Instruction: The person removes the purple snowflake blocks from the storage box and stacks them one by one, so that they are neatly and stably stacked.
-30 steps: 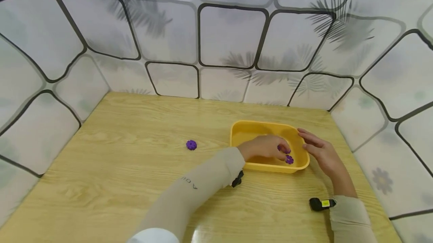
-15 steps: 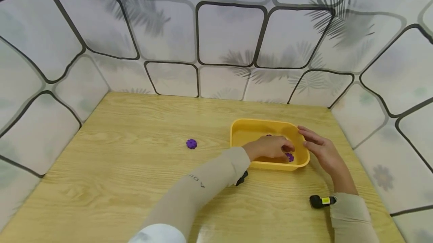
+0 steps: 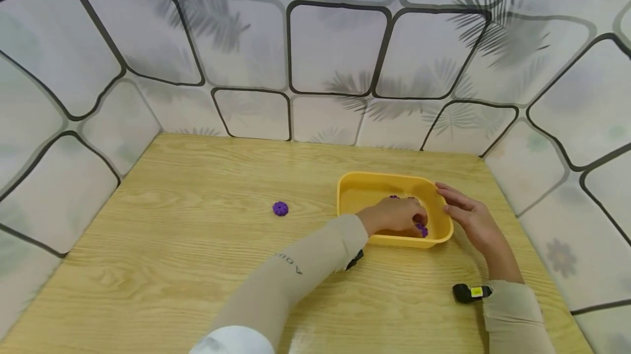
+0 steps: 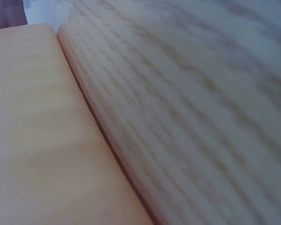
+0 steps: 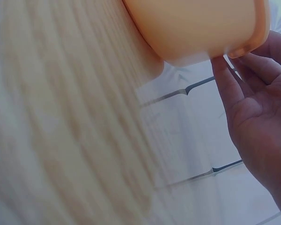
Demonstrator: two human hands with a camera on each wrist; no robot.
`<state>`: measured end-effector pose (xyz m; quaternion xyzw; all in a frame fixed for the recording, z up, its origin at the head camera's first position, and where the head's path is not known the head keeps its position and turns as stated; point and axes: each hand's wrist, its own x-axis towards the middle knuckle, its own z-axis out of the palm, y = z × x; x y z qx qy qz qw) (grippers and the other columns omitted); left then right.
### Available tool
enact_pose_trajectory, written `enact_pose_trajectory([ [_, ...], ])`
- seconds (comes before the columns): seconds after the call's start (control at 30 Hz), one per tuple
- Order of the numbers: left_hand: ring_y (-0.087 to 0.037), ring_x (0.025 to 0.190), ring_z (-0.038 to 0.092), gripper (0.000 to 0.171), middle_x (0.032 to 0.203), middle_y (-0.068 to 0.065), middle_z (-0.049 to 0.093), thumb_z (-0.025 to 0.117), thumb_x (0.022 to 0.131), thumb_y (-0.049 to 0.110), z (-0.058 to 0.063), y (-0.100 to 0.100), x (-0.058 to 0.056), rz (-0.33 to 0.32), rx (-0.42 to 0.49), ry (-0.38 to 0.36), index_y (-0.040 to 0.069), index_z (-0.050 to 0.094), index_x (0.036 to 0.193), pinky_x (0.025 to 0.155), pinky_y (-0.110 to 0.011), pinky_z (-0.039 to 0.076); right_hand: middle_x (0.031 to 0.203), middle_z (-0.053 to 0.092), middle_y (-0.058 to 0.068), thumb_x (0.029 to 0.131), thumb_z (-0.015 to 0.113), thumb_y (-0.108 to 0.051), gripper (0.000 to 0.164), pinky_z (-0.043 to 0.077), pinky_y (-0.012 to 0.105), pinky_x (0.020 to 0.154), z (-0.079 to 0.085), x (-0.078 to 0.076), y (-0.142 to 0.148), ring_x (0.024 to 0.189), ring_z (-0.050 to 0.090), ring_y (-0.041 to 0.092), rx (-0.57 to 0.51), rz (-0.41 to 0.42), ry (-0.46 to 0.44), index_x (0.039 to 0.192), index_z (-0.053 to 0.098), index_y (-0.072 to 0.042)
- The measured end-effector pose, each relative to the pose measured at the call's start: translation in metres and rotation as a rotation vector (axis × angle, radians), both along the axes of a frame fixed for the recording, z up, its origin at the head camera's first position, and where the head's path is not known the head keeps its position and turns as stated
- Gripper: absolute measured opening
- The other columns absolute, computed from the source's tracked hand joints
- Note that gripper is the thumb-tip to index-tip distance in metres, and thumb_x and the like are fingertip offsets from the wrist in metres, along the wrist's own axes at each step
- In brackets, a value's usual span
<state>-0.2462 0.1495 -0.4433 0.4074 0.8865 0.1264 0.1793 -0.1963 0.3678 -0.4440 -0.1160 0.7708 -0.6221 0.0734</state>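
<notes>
My left hand [image 3: 396,216] reaches into a yellow plastic tray [image 3: 360,183], its fingers bent down at a purple flower-shaped disc [image 3: 422,229]. The hand partly covers that disc, and whether the fingertips pinch it is hidden. Behind the hand, further purple bits [image 3: 394,197] peek out on the tray's floor. My right hand [image 3: 475,225] rests its fingertips against the tray's right end. The right wrist view has those fingers [image 5: 227,84] at the tray's outer wall and rim, fairly straight. In the left wrist view only the tray's side [image 4: 51,122] appears, without the hand.
One more purple flower-shaped disc [image 3: 280,209] lies on the wood-grain table [image 3: 187,222], left of the tray. Patterned white walls [image 3: 325,118] border the table at the back and on both sides. A black wrist camera [image 3: 465,292] is strapped at the right cuff.
My left hand has shifted slightly to the right inside the tray, over the purple discs, and its fingers have bent further down. My right hand stays at the tray's end.
</notes>
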Motion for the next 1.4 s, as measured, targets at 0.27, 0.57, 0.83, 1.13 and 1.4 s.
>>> enact_pose_trajectory([
  [0.27,0.004,0.1,0.051,0.018,0.109,0.02,0.054,0.066,0.095,0.049,0.002,-0.001,-0.001,0.032,0.005,-0.026,0.037,0.062,0.108,0.087,-0.023,0.045,0.16,0.039,-0.011,0.104,0.056,-0.016,0.054,0.04,0.005,0.097,0.003,0.002,-0.002,0.132,0.039,-0.014,0.025,-0.003,-0.017,0.152,0.039,0.004],
  [0.57,0.004,0.108,0.053,0.022,0.115,0.021,0.059,0.064,0.098,0.045,0.006,-0.004,0.002,-0.024,-0.003,0.036,0.039,0.064,0.119,0.095,-0.025,0.045,0.159,0.041,-0.011,0.104,0.056,-0.014,0.053,0.04,0.005,0.097,0.003,0.001,-0.001,0.13,0.041,-0.016,0.002,-0.001,-0.018,0.15,0.04,0.005],
  [0.83,0.002,0.113,0.054,0.024,0.119,0.018,0.06,0.062,0.099,0.044,0.002,-0.002,0.002,-0.056,-0.028,0.097,0.04,0.066,0.122,0.095,-0.023,0.046,0.159,0.04,-0.011,0.104,0.056,-0.014,0.053,0.04,0.005,0.097,0.002,0.002,-0.001,0.131,0.039,-0.015,0.017,0.001,-0.013,0.151,0.039,0.005],
  [1.13,0.001,0.112,0.055,0.022,0.117,0.018,0.062,0.062,0.1,0.039,0.001,-0.004,0.002,-0.068,-0.021,0.075,0.037,0.066,0.121,0.095,-0.023,0.045,0.161,0.038,-0.008,0.104,0.055,-0.014,0.053,0.039,0.005,0.098,0.001,0.001,0.0,0.133,0.039,-0.013,0.03,0.003,0.015,0.151,0.04,0.005],
  [1.4,0.0,0.116,0.058,0.027,0.122,0.021,0.065,0.064,0.098,0.045,0.002,-0.011,0.0,-0.046,0.002,0.055,0.039,0.067,0.124,0.101,-0.025,0.045,0.159,0.041,-0.01,0.104,0.055,-0.014,0.052,0.039,0.005,0.098,0.0,0.0,0.001,0.133,0.039,-0.015,0.025,-0.003,0.016,0.15,0.041,0.006],
])
